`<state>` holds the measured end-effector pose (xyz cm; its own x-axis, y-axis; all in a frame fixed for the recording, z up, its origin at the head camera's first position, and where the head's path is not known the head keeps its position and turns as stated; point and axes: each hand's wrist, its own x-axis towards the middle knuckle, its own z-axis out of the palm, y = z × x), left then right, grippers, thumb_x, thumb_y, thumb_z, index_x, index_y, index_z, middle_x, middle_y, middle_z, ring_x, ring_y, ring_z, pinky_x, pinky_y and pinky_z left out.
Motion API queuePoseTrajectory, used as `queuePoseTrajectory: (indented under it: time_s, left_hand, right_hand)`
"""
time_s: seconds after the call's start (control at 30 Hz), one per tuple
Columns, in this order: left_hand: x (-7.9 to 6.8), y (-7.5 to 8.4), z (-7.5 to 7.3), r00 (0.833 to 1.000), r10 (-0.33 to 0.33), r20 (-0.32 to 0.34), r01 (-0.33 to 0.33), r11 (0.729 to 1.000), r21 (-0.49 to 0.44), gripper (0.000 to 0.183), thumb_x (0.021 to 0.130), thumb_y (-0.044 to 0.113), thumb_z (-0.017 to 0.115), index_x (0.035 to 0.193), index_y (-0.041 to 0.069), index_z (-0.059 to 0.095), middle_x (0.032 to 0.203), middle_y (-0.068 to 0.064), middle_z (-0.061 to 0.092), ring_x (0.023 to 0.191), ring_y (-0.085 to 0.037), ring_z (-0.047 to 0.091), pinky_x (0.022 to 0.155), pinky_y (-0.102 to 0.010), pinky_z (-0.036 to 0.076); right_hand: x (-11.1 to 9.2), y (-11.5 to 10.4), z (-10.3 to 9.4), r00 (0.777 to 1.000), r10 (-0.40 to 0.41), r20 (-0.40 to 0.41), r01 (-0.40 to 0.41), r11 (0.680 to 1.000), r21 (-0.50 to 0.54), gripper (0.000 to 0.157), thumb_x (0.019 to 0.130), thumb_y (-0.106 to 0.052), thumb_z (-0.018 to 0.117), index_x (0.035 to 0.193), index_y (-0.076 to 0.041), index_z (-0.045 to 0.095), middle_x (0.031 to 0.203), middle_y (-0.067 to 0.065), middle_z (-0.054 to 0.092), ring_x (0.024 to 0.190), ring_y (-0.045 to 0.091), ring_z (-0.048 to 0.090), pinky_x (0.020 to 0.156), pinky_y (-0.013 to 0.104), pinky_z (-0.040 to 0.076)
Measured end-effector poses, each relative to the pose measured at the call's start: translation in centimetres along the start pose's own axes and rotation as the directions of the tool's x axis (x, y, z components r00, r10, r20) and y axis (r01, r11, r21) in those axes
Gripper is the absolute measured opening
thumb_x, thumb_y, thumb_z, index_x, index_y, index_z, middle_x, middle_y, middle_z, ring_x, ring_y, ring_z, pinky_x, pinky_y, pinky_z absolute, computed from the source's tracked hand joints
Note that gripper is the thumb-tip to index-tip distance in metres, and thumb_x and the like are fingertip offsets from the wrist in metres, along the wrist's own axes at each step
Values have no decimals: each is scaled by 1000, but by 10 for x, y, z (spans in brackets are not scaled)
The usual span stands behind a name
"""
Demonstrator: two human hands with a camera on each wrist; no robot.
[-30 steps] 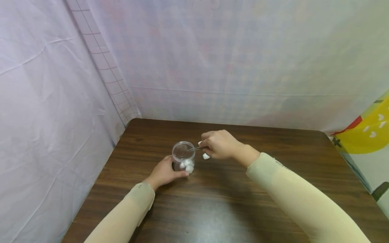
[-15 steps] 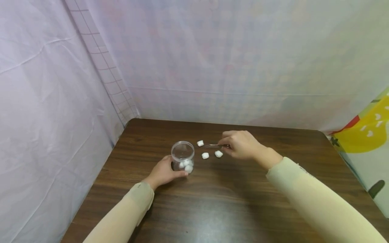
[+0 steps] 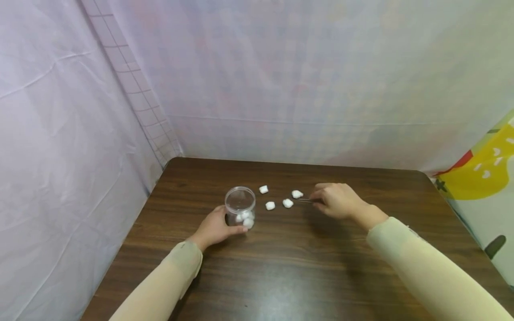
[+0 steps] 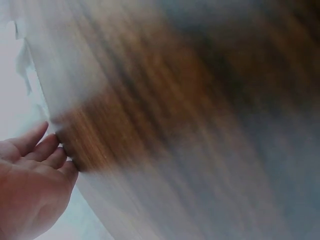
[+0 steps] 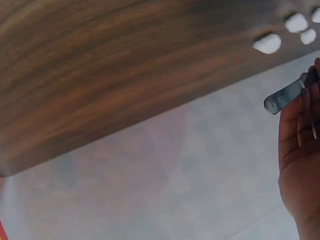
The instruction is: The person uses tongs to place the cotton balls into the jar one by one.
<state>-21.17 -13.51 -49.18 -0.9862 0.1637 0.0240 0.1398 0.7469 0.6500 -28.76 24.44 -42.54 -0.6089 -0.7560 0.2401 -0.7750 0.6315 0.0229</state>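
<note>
Both hands (image 3: pixel 214 228) (image 3: pixel 336 200) partly cover their holds, clear jar (image 3: pixel 241 211) and tweezers (image 5: pixel 289 96).

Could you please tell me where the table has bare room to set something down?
The table is bare between the left sleeve and right sleeve, nearer than the jar. Another free patch runs from beyond the left hand to the far left corner. It is crowded between the jar and right hand, with four white lumps and the tweezers there.

The left hand (image 3: pixel 215 228) grips the clear jar (image 3: pixel 240 212), four white balls (image 3: pixel 288 203) dotting its right side, and beyond them the right hand (image 3: pixel 336 202) holds thin tweezers (image 3: pixel 306 200)!
</note>
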Motion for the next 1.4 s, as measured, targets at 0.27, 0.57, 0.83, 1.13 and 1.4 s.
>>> queuePoseTrajectory:
  time_s: [0.27,0.57,0.83,1.13,1.4]
  left_hand:
    - [0,-1,-1,1000,4,3,-4,1000,0,88,74,56,83,140,6,53,140,-17,53,127,-34,51,106,-52,40]
    - [0,0,-2,1000,1,4,-1,1000,8,88,74,56,83,140,5,54,140,-17,53,127,-34,51,106,-52,39]
    - [0,0,-1,1000,2,-2,-2,1000,5,87,74,55,84,139,6,54,141,-17,53,128,-34,50,106,-53,40]
    - [1,-2,1,1000,12,-9,-12,1000,12,85,74,55,84,138,7,56,139,-16,54,127,-33,51,105,-52,40]
    - [1,-3,2,1000,17,-16,-17,1000,7,84,73,54,84,138,8,56,139,-16,55,127,-33,51,105,-52,40]
  right_hand:
    - [-1,7,14,999,23,35,-23,1000,-13,16,83,-17,79,98,-13,78,98,0,66,74,18,66,59,40,55]
    - [6,10,24,999,19,35,-19,1000,-17,15,82,-16,78,96,-14,78,89,-5,61,66,11,58,54,36,51]
    - [13,10,29,999,13,35,-12,1000,-26,14,82,-16,77,95,-16,78,85,-6,58,63,10,53,52,37,49]
    - [20,10,36,999,10,50,-9,1000,-16,14,81,-12,77,95,-15,78,84,-5,58,64,12,55,53,38,49]
    - [23,9,38,998,-7,58,10,999,-37,12,78,-11,77,89,-16,76,80,-7,55,62,11,52,51,36,47]
